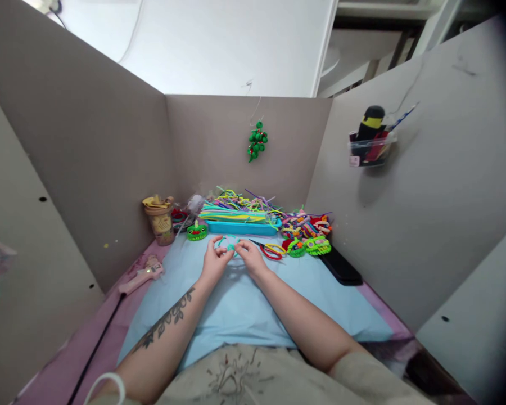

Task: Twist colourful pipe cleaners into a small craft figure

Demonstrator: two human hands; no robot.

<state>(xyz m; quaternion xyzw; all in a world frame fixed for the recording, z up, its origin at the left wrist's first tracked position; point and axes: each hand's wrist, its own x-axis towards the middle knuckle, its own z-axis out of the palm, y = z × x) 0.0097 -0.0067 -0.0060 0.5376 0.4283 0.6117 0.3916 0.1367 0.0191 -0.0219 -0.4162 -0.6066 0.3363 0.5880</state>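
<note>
A teal pipe cleaner (229, 241), bent into loops, is held between both hands above the blue cloth (231, 304). My left hand (215, 259) pinches it from the left, thumb and fingers closed. From the right, my right hand (249, 256) grips the same piece near its lower edge. Fingertips hide part of the bent shape. Just right of my right hand lie scissors (272, 251) with red and yellow handles. Behind the hands stands a blue tray (242, 228) heaped with colourful pipe cleaners (236, 211).
Green pipe-cleaner figures (197, 230) sit left of the tray; more finished pieces (307, 230) pile up right. A pink glue gun (141, 278) with a black cord lies left, below a cup (160, 222). A black case (340, 264) rests right. Grey panels (118, 124) enclose the desk.
</note>
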